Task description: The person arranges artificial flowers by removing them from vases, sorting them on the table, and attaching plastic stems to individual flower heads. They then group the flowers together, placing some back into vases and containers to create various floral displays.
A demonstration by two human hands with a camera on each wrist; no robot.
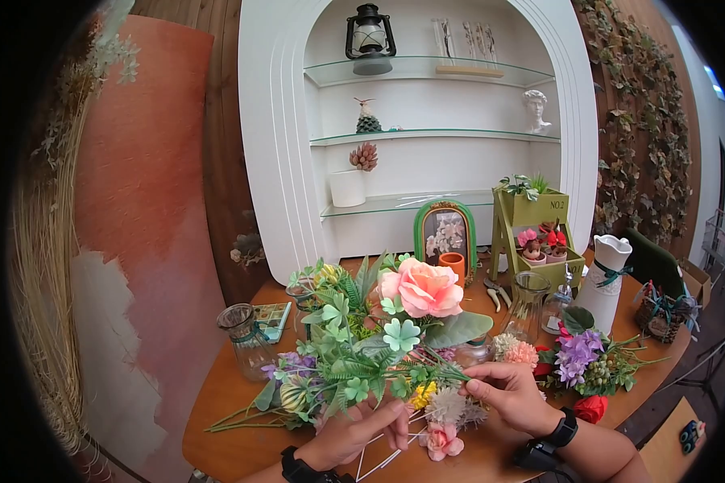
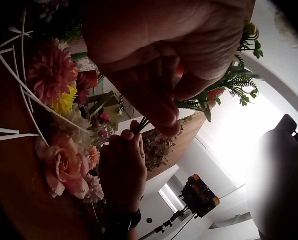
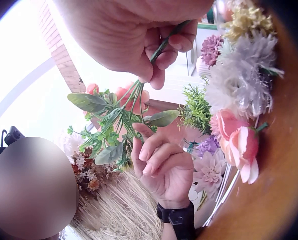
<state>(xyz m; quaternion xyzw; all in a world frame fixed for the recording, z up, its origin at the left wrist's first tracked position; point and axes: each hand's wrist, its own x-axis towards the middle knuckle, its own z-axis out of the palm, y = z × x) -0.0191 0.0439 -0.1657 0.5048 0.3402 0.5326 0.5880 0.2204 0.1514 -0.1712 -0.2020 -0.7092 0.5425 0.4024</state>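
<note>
My right hand (image 1: 514, 398) (image 3: 131, 37) pinches the gathered stems of a leafy green bunch (image 1: 354, 354) (image 3: 121, 120), held above the table. A large peach rose (image 1: 428, 287) shows at the bunch's top in the head view; whether its stem is among those pinched, I cannot tell. Beneath the leaves is my left hand (image 1: 354, 435) (image 2: 164, 50). In the right wrist view the left hand (image 3: 166, 167) has loosely bent fingers beside the leaves, with no stem gripped; contact with a leaf is unclear.
Loose flowers, including a pink rose (image 1: 441, 442) and purple blooms (image 1: 578, 357), lie on the wooden table (image 1: 217, 394) with white sticks (image 1: 391, 459). Glass vases (image 1: 528, 306), a white pitcher (image 1: 606, 282), pliers (image 1: 498, 295) and a green stand (image 1: 532, 211) surround the work.
</note>
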